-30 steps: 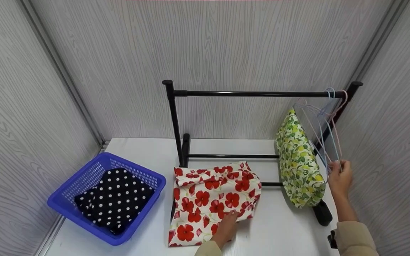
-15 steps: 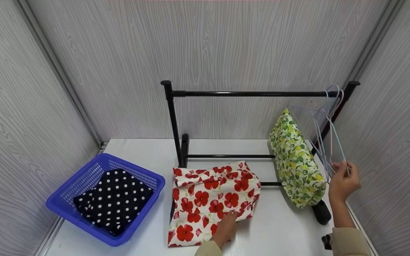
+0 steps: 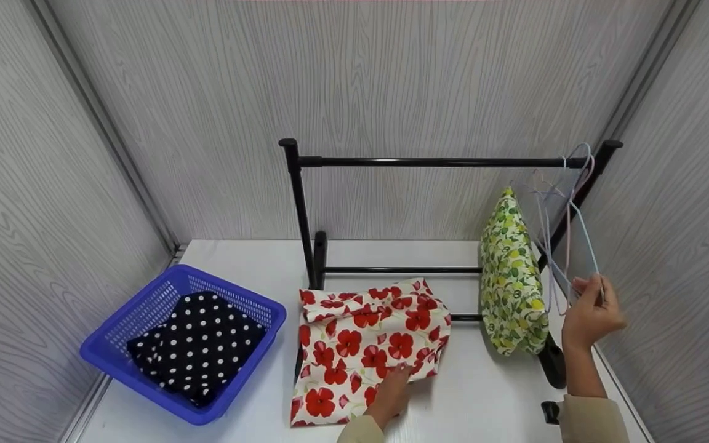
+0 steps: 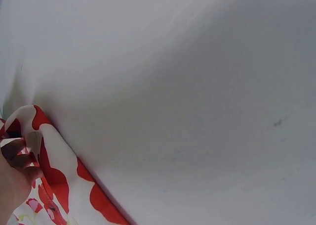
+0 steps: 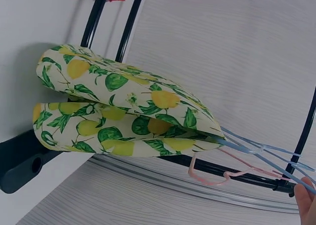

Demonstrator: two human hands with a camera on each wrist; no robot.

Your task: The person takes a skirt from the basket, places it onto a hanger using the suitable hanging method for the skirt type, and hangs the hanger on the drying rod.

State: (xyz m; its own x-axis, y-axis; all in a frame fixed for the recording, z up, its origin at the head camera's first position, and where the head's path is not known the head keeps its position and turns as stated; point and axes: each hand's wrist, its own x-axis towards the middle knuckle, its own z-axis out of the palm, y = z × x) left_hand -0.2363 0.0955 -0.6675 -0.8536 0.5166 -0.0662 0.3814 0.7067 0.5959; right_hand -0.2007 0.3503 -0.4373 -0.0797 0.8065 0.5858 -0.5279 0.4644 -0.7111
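A cloth with red poppies (image 3: 354, 344) lies folded on the table in the head view. My left hand (image 3: 389, 397) is at its near right edge; the left wrist view has the curled fingers (image 4: 22, 158) gripping the folded fabric. At the rack's right end, my right hand (image 3: 591, 317) pinches the lower corner of a light-blue hanger (image 3: 585, 237), whose hook is up by the top bar. Beside it hangs a lemon-print cloth (image 5: 128, 94), bulging and folded over. Other thin hangers, among them a pink hanger (image 5: 210, 178), cluster between this cloth and the right hand.
A black clothes rack (image 3: 422, 162) stands behind the poppy cloth, its foot (image 3: 551, 363) jutting forward at right. On the left sits a blue basket (image 3: 256, 363) holding a black cloth with white dots (image 3: 204, 344). Wood-grain panels (image 3: 391, 74) enclose the table.
My right hand has shifted slightly right, drawing the blue hanger away from the other hangers, its hook higher. The lemon-print cloth has swung and turned. The left hand stays in place.
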